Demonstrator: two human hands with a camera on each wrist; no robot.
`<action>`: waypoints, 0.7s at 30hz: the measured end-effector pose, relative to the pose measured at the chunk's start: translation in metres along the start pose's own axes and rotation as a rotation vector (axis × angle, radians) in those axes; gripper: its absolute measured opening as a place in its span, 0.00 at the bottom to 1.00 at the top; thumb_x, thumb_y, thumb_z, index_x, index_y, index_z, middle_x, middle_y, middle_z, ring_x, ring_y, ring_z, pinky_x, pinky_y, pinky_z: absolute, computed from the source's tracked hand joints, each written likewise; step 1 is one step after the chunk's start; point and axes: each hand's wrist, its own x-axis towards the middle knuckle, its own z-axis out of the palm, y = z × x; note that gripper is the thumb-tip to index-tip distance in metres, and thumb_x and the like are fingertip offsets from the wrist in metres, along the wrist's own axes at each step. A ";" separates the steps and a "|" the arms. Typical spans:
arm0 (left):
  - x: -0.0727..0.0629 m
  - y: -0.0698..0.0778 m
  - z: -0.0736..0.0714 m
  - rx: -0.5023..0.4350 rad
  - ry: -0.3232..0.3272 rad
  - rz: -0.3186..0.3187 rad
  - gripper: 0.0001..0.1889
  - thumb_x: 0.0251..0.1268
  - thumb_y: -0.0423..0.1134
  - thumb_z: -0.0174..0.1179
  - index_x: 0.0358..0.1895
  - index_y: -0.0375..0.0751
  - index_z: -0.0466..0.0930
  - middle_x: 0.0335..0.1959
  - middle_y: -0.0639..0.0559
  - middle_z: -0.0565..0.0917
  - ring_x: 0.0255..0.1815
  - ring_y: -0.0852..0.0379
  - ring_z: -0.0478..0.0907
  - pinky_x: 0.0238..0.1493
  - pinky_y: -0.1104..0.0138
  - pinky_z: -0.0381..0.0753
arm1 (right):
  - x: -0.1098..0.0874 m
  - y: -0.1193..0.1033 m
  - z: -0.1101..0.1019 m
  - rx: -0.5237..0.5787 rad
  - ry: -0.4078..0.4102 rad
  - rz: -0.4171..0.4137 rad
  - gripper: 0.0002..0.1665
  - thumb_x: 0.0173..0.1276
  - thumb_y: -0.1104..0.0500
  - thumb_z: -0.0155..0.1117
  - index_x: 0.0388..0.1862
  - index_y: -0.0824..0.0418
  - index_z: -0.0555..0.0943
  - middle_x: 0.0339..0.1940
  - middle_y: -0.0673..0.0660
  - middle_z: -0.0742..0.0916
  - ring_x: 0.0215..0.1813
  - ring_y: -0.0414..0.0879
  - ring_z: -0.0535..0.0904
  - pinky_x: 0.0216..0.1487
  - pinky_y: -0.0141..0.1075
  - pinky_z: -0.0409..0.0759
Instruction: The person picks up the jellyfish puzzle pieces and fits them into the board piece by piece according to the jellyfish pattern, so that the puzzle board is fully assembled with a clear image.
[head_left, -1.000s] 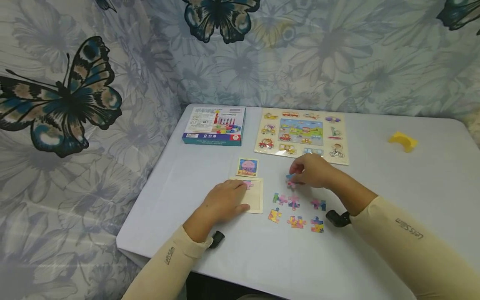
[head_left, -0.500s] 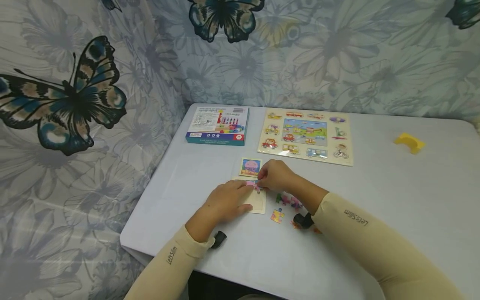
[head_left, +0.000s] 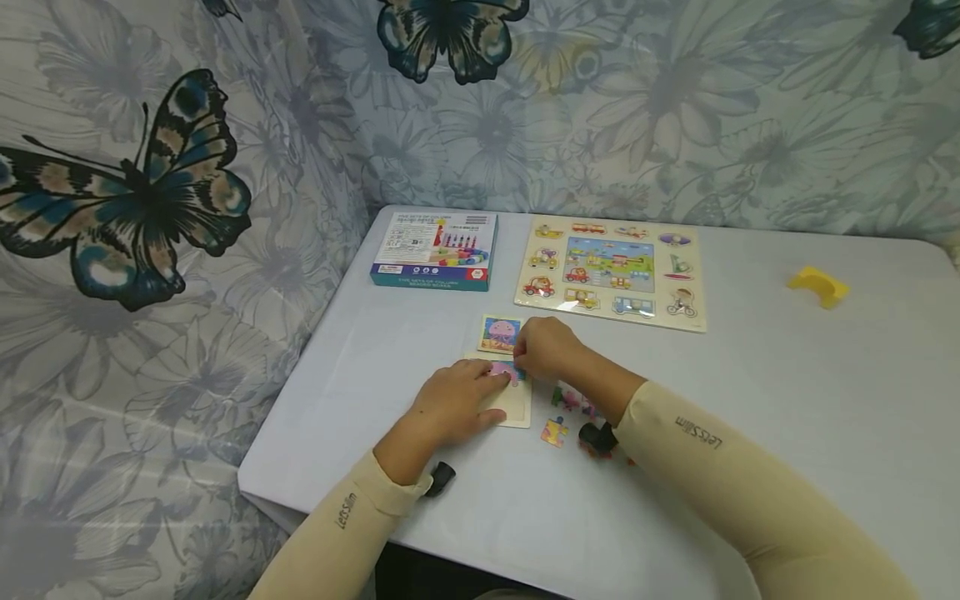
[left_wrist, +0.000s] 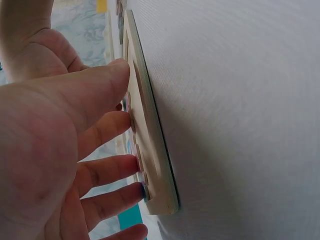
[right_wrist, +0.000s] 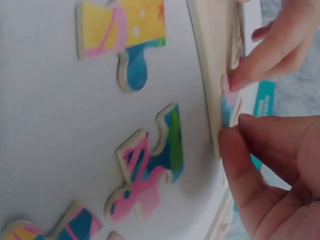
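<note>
A shallow wooden puzzle tray lies below a small octopus picture card. My left hand rests over the tray with fairly straight fingers, and its fingertips touch the pieces along the far edge in the left wrist view. At the tray's far right corner, my right hand pinches the edge of a pink-and-blue jigsaw piece between thumb and forefinger. A left fingertip touches that same piece. Loose jigsaw pieces lie right of the tray, among them a yellow one; the right forearm hides several others.
Behind the hands stand a flat box with a teal side and a large wooden vehicle puzzle board. A yellow curved block lies far right on the white table. Patterned walls border the back and left.
My right hand has carried the jigsaw piece leftward from above the loose pieces to the tray's far right corner. The left hand has stayed on the tray.
</note>
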 end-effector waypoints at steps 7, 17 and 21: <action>0.001 0.002 0.001 0.006 -0.011 -0.015 0.33 0.71 0.63 0.58 0.77 0.63 0.66 0.75 0.53 0.70 0.76 0.52 0.65 0.72 0.52 0.71 | -0.002 0.006 0.000 -0.009 0.045 0.011 0.06 0.66 0.57 0.73 0.30 0.55 0.85 0.31 0.52 0.85 0.36 0.46 0.79 0.38 0.36 0.78; 0.006 -0.004 -0.001 -0.089 -0.015 -0.008 0.33 0.71 0.63 0.59 0.76 0.63 0.68 0.75 0.52 0.68 0.73 0.50 0.67 0.71 0.51 0.71 | -0.034 0.035 -0.006 -0.052 0.047 -0.011 0.12 0.66 0.52 0.73 0.42 0.58 0.86 0.36 0.53 0.86 0.38 0.48 0.79 0.45 0.44 0.79; 0.007 -0.010 0.001 -0.114 0.002 0.008 0.32 0.70 0.62 0.59 0.75 0.63 0.70 0.74 0.52 0.69 0.72 0.50 0.67 0.71 0.51 0.71 | -0.051 0.044 -0.007 -0.076 -0.023 0.011 0.14 0.63 0.51 0.76 0.42 0.56 0.86 0.39 0.54 0.86 0.40 0.49 0.78 0.46 0.45 0.79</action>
